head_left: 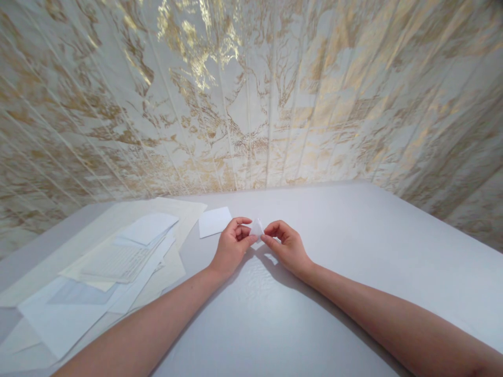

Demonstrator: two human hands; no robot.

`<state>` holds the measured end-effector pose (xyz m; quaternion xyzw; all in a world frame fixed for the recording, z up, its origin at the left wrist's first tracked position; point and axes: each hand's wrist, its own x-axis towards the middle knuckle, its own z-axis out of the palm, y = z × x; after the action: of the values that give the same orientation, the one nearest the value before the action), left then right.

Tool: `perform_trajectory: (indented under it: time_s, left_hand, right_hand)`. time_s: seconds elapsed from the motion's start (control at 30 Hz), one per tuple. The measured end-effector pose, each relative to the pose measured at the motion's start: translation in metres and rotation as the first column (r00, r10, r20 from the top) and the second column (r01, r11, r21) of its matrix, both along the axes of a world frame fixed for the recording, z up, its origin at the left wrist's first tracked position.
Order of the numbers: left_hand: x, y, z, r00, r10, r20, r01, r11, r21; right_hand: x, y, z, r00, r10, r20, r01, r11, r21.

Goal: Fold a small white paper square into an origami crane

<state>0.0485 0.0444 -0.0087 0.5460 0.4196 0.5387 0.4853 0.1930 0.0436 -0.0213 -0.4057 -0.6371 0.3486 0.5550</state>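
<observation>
Near the middle of the table, a small folded piece of white paper (pixel 257 229) is held up between my two hands. Its outline is roughly triangular, with the point upward. My left hand (pixel 234 242) pinches its left side between thumb and fingers. From the other side, my right hand (pixel 286 245) grips the right edge with thumb and forefinger. The paper seems to be just above the tabletop, and a shadow falls below it. Just behind my left hand lies a flat white paper rectangle (pixel 214 222).
A spread pile of white and cream paper sheets (pixel 66 319) covers the left of the white table (pixel 338 335). One sheet in the pile, a printed page (pixel 118 259), bears lines of text. Behind the table's far edge hangs a pleated white-and-gold curtain (pixel 251 104).
</observation>
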Motion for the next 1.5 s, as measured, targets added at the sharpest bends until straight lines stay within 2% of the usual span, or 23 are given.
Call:
perform_trajectory:
  time_s: [0.07, 0.17, 0.27, 0.37, 0.53, 0.73, 0.9, 1.1, 1.23, 1.33, 1.43, 1.5]
  left_hand:
    - [0.001, -0.001, -0.001, 0.999, -0.034, -0.013, 0.034, 0.999, -0.019]
    - [0.001, -0.001, -0.002, 0.995, -0.036, -0.092, 0.033, 0.999, -0.035]
    - [0.000, -0.001, -0.002, 0.974, -0.058, -0.217, 0.054, 0.998, -0.026]
    - [0.000, -0.004, 0.001, 0.943, -0.053, -0.328, 0.063, 0.998, 0.019]
    - [-0.001, -0.007, 0.006, 0.914, 0.016, -0.406, 0.024, 0.995, 0.093]
    - [-0.002, -0.007, 0.004, 0.856, 0.073, -0.511, 0.061, 0.969, 0.240]
    - [-0.002, -0.008, 0.004, 0.841, 0.018, -0.540, 0.114, 0.971, 0.209]
    - [0.001, -0.010, 0.005, 0.822, -0.026, -0.569, 0.113, 0.987, 0.118]
    - [0.003, -0.009, 0.002, 0.830, -0.109, -0.547, 0.125, 0.992, -0.009]
    - [0.005, -0.008, -0.001, 0.875, -0.136, -0.465, 0.132, 0.990, -0.041]
    - [0.006, -0.008, 0.000, 0.967, -0.100, -0.233, 0.081, 0.993, -0.090]
    - [0.007, -0.007, 0.001, 0.999, -0.023, -0.026, 0.020, 0.993, -0.116]
  right_hand:
    - [-0.002, 0.000, -0.001, 0.995, 0.028, -0.100, -0.036, 0.997, -0.075]
    - [-0.004, -0.001, 0.000, 0.972, 0.120, -0.202, -0.162, 0.964, -0.209]
    - [-0.004, -0.001, 0.002, 0.962, 0.143, -0.234, -0.203, 0.945, -0.257]
    - [-0.004, -0.002, 0.003, 0.967, 0.094, -0.235, -0.152, 0.957, -0.246]
    - [-0.002, -0.004, 0.005, 0.984, 0.085, -0.158, -0.116, 0.973, -0.202]
    - [0.001, -0.008, 0.008, 0.998, 0.065, 0.001, -0.065, 0.998, -0.025]
    - [0.000, -0.009, 0.008, 0.997, 0.057, 0.054, -0.058, 0.998, 0.013]
    - [-0.001, -0.010, 0.011, 0.998, 0.012, 0.058, -0.009, 0.999, -0.042]
    - [-0.003, -0.011, 0.014, 0.997, 0.053, -0.064, -0.064, 0.980, -0.189]
    - [-0.004, -0.009, 0.015, 0.985, 0.028, -0.172, -0.078, 0.953, -0.292]
    - [-0.004, -0.006, 0.015, 0.963, -0.040, -0.266, -0.058, 0.935, -0.350]
    - [-0.004, -0.005, 0.014, 0.957, -0.034, -0.289, -0.080, 0.924, -0.373]
